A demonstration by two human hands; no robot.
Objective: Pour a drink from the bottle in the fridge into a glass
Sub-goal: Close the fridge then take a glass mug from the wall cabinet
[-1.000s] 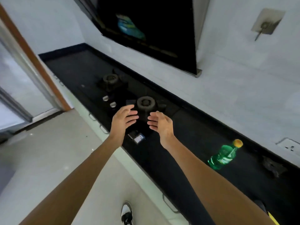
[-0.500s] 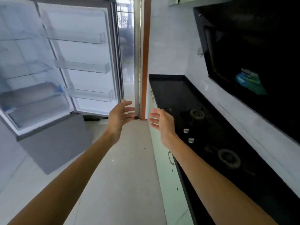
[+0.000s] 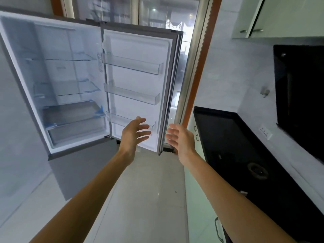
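Hovering hands (image 3: pixel 134 135) prob. just off fridge door (image 3: pixel 140 81).

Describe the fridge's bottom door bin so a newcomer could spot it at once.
The open fridge stands on the left, its door swung rightward. Of three clear bins on that door, the bottom door bin is the lowest, partly hidden by the left hand.

glossy black countertop (image 3: pixel 228 137), clear plastic door shelves (image 3: pixel 131 64)
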